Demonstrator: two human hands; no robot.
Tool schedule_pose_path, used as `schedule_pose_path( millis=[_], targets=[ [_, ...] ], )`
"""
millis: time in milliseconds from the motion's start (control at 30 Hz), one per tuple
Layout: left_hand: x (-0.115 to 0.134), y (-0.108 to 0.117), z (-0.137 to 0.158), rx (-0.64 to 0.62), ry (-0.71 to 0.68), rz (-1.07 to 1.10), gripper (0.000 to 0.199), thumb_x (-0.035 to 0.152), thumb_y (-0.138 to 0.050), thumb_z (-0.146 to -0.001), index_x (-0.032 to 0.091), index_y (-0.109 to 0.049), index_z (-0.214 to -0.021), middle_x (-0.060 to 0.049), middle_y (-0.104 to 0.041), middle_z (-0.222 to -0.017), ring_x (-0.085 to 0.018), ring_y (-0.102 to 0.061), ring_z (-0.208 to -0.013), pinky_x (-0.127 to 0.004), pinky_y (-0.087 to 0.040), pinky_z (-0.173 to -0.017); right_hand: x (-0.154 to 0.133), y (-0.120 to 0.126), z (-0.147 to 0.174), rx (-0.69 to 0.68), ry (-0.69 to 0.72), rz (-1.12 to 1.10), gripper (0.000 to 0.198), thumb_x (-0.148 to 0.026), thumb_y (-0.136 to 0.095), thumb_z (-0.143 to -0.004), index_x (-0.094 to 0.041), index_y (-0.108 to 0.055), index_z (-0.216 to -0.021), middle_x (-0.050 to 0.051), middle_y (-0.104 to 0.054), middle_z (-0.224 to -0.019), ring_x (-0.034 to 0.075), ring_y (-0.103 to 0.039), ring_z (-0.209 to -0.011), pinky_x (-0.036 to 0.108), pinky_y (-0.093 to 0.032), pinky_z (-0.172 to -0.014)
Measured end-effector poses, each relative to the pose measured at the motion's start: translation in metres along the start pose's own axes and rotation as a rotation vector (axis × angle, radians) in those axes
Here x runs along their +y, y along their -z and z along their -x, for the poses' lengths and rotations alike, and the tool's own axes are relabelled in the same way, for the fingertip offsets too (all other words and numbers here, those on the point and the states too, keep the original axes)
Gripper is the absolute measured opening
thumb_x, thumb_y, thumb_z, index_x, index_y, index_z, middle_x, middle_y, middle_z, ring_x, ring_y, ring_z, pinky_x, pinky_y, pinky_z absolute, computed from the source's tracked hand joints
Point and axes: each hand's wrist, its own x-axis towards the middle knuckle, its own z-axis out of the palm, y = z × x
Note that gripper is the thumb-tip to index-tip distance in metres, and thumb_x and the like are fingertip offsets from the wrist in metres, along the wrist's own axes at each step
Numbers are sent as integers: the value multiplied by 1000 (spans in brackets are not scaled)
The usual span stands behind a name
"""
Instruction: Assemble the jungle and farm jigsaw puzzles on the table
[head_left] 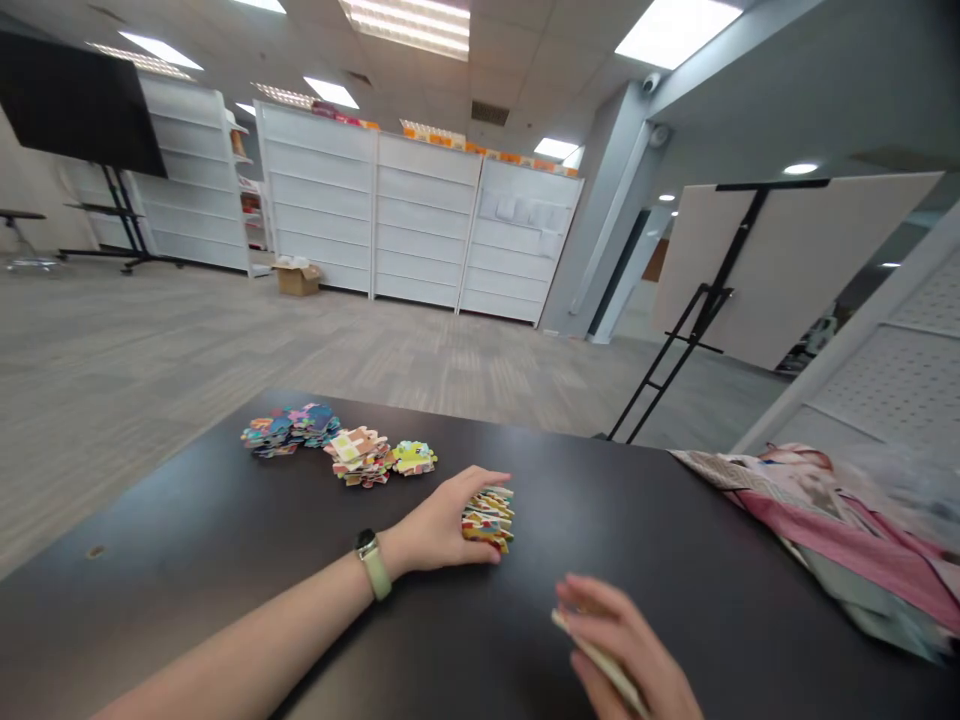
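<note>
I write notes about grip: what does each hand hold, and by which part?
Left hand: stack of pieces, by its near and far sides. Right hand: a thin flat piece; blur hides where exactly.

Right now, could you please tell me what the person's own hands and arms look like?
The left hand and blurred right hand are gloveless. A watch with a dark dial and pale green strap circles the left wrist; no sleeve shows.
</note>
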Motion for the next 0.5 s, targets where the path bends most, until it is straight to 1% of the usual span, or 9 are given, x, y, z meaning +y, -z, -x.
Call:
schedule_pose_path(
  millis=[33,67,133,167,233,267,333,400,500],
  targets=[
    [0,-1,1,-10,-9,10,94,32,-91,-65,23,-44,-146,-12,-52,-139,-31,-53,-127,-42,-40,-112,1,7,-23,44,-25,3,24,-41,-56,-96,-33,-69,-115,10,-67,-127,31,-63,-120,48,-53,-104],
    [-1,-1,3,-25,-17,27,104,34,-92,-63,23,-37,-151,-13,-48,-145,-32,-51,-131,-44,-38,-115,3,11,-46,102,-98,-25,24,-43,-60,-93,-29,-69,-110,11,-69,-118,31,-65,-113,48,-54,-101],
    [-3,-4,6,-61,-21,65,120,38,-93,-61,24,-23,-157,-16,-38,-154,-35,-46,-137,-47,-34,-118,8,7,-89,110,-215,-164,35,-43,-69,-84,-24,-64,-112,8,-71,-102,28,-68,-95,45,-57,-91],
    [-5,-5,7,-79,-17,68,124,40,-93,-61,24,-18,-159,-17,-32,-158,-36,-42,-140,-49,-32,-119,9,0,-106,50,-239,-291,40,-42,-69,-81,-24,-60,-116,5,-70,-98,26,-69,-90,43,-57,-87],
    [-8,-8,9,-92,-3,38,133,42,-94,-59,24,-11,-160,-19,-21,-163,-39,-32,-146,-53,-27,-121,8,-21,-129,-133,-197,-518,45,-47,-64,-83,-24,-57,-120,5,-70,-100,26,-69,-92,41,-56,-86],
    [-10,-8,9,-88,2,13,137,44,-95,-56,23,-9,-160,-19,-16,-164,-40,-25,-149,-55,-23,-122,6,-31,-134,-211,-155,-589,46,-52,-59,-86,-24,-56,-123,5,-69,-105,26,-68,-97,42,-55,-89],
    [-11,-8,8,-85,1,-19,142,45,-97,-52,22,-8,-160,-20,-9,-165,-41,-16,-151,-56,-18,-123,0,-47,-138,-268,-78,-619,46,-59,-44,-94,-26,-54,-124,6,-67,-115,27,-64,-110,42,-52,-97],
    [-9,-6,6,-80,-10,-18,138,43,-97,-52,23,-14,-160,-18,-14,-164,-40,-18,-151,-53,-20,-124,-1,-50,-135,-234,-36,-515,44,-58,-32,-101,-26,-54,-122,7,-64,-120,25,-60,-117,42,-47,-104],
    [-3,-7,3,-40,20,-22,118,35,-96,-56,27,-31,-154,-13,-37,-153,-35,-39,-141,-45,-31,-121,9,-37,-127,-158,-13,-277,41,-53,-30,-104,-26,-51,-125,9,-60,-123,25,-57,-117,42,-46,-105]
  ],
)
